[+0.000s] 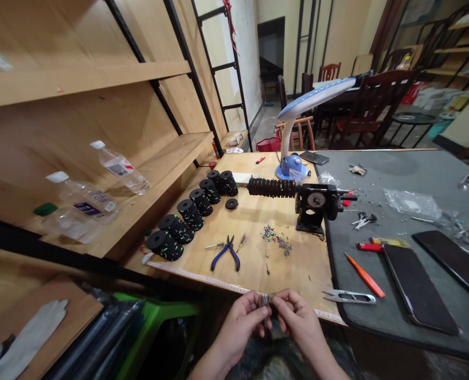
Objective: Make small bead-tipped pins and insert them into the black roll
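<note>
Near the front edge of the wooden table, my left hand (pixel 240 319) is closed, pinching a small greyish bundle (pixel 265 300) between thumb and fingers. The bundle's exact kind is too small to tell. My right hand (pixel 297 319) is closed beside it, fingertips pinched close against the bundle; what they grip is hidden. Ahead of the hands lie blue-handled pliers (pixel 226 256), a heap of tiny colourful beads (pixel 269 233) and small grey pieces (pixel 285 247). A black clamp-like device (pixel 312 207) stands behind, with a dark wound coil (pixel 271 187) on its shaft.
Several black spools (pixel 165 246) line the table's left side. On the grey mat (pixel 361 221) are thread snips (pixel 351 296), an orange pen-like tool (pixel 364 274), a lighter (pixel 371 247) and phones (pixel 420 287). A blue lamp (pixel 292 166) stands behind; bottles (pixel 119 168) lean on the left shelf.
</note>
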Motion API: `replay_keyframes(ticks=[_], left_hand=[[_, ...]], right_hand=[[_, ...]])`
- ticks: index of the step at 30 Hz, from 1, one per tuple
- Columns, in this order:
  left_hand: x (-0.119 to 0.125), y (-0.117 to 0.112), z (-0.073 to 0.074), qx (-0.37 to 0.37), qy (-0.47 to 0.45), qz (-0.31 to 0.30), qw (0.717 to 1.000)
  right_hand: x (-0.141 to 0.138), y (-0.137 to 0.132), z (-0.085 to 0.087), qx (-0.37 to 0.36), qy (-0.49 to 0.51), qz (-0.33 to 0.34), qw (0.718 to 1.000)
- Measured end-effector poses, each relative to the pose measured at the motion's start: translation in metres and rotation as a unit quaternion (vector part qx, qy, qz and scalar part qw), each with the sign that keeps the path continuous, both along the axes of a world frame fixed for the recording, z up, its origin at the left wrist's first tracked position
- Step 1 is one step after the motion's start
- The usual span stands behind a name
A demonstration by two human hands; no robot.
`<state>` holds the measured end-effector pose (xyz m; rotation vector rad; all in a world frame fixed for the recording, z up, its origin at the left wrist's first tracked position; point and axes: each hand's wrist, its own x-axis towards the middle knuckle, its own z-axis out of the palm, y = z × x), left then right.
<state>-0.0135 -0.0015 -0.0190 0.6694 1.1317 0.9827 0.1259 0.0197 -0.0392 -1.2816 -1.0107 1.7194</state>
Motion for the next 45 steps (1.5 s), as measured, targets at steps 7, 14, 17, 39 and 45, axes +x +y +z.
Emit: replay_keyframes(ticks=[7,14,17,39,45], left_hand=[[-0.001,-0.002,-0.006,0.011,-0.009,-0.018,1.000],[-0.001,-0.004,-0.009,0.000,-0.026,-0.030,0.999],[0.001,-0.005,-0.009,0.005,-0.029,-0.030,0.999],[-0.005,-0.004,-0.022,0.099,0.117,-0.013,0.988],[-0.007,-0.005,-0.024,0.134,0.149,-0.001,0.980]], right_hand=[[-0.002,0.001,-0.004,0.001,0.008,0.005,1.000],[-0.001,-0.001,0.004,-0.005,0.010,-0.009,1.000],[-0.002,-0.002,0.002,-0.003,0.010,-0.014,1.000],[-0.003,-0.014,-0.009,-0.048,0.046,0.101,0.993],[-0.003,-0.016,-0.012,-0.057,0.060,0.104,0.991]])
